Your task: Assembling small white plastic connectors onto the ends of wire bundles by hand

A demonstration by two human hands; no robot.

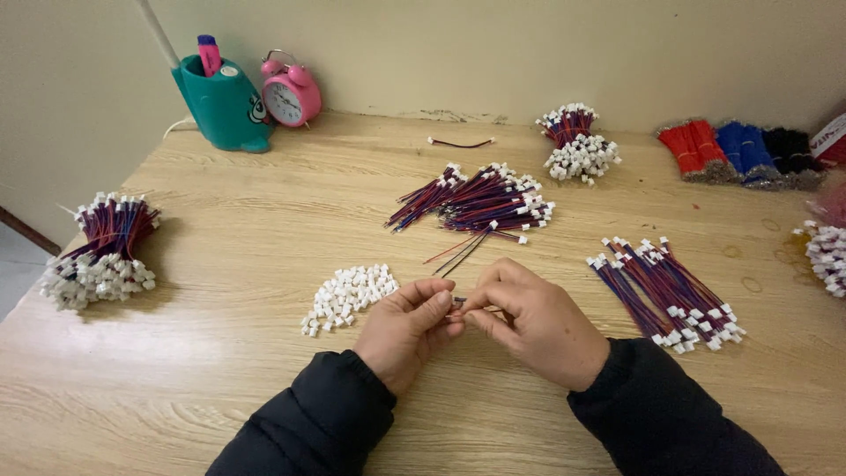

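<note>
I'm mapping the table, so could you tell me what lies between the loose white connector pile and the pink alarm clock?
Only bare wooden table, in the head view.

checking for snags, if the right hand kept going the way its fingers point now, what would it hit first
Its fingers point left, so the right hand would meet the left hand at once; their fingertips already pinch together over thin wires. Beyond lies the pile of white connectors.

My left hand (pixel 407 328) and right hand (pixel 533 319) meet in front of me, fingers (pixel 438 308) pinched tip to tip. Both wrists angle inward, knuckles up, black sleeves covering my forearms to the wrists.
</note>
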